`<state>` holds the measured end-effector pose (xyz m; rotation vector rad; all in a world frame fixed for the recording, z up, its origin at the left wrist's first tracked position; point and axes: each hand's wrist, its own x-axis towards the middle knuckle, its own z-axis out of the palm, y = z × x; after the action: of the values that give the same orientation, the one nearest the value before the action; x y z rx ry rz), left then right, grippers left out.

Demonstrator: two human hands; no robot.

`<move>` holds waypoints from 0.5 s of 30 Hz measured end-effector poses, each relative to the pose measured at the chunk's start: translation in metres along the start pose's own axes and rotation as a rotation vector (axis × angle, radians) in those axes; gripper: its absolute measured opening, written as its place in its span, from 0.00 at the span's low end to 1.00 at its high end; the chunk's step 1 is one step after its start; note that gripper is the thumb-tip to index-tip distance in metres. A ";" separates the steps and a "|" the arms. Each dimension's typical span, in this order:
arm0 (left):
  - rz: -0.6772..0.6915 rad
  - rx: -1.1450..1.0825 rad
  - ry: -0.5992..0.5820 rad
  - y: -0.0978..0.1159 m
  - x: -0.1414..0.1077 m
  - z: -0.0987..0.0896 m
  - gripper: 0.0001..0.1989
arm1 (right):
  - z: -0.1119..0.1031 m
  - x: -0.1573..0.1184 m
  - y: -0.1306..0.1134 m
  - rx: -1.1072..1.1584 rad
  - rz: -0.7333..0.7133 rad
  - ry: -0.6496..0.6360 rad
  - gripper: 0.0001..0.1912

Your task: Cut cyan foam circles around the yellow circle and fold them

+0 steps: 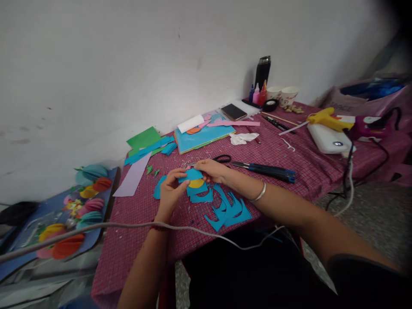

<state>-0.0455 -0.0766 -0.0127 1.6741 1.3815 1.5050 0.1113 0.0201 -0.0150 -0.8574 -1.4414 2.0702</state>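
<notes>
My left hand [173, 187] pinches the left side of a blue paper piece [194, 174] above the table. At its right edge, my right hand [210, 170] has its fingers closed around small scissors [192, 164], whose blades partly show near the paper's top edge. A yellow paper round [197, 183] lies against the blue paper, just below the fingers. Curved blue paper scraps [230, 210] are spread near the table's front edge. Another blue piece [158, 189] is partly hidden behind my left hand.
Blue-handled scissors [267, 169] lie to the right. Behind are a paper stack [202, 139], a phone [234, 112] and a black bottle [263, 73]. A yellow glue gun [330, 119] rests on a white box [330, 139]. A cable [206, 231] crosses in front.
</notes>
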 end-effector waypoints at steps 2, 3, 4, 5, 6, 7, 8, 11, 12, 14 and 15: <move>0.007 0.015 0.036 -0.001 0.000 0.002 0.07 | 0.000 0.000 0.001 0.010 -0.007 -0.009 0.11; 0.008 0.021 0.065 -0.001 0.000 0.002 0.06 | 0.000 0.000 0.002 0.014 -0.010 -0.017 0.11; 0.004 0.028 0.096 -0.002 0.000 0.003 0.06 | 0.000 0.000 0.002 0.021 -0.012 -0.029 0.10; -0.009 0.033 0.127 -0.002 0.000 0.004 0.07 | 0.001 0.000 0.003 0.029 -0.015 -0.045 0.09; -0.032 0.037 0.153 -0.003 0.001 0.005 0.07 | 0.001 0.000 0.003 0.040 -0.020 -0.065 0.08; -0.063 0.037 0.173 -0.004 0.001 0.005 0.07 | 0.001 0.000 0.004 0.056 -0.032 -0.086 0.07; -0.098 0.032 0.187 -0.005 0.001 0.005 0.07 | 0.002 -0.001 0.004 0.078 -0.048 -0.107 0.07; -0.192 -0.003 0.228 -0.004 0.000 0.004 0.08 | 0.003 -0.003 0.003 0.166 -0.087 -0.166 0.12; -0.211 -0.006 0.238 -0.003 0.000 0.004 0.09 | 0.004 -0.004 0.002 0.187 -0.090 -0.182 0.14; -0.226 0.010 0.249 0.001 0.000 0.003 0.11 | 0.006 -0.007 0.001 0.190 -0.099 -0.192 0.17; -0.222 0.023 0.245 0.003 -0.001 0.003 0.12 | 0.007 -0.007 0.001 0.179 -0.111 -0.181 0.17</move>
<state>-0.0418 -0.0779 -0.0108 1.3305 1.6568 1.6081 0.1115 0.0102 -0.0127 -0.5195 -1.3354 2.1974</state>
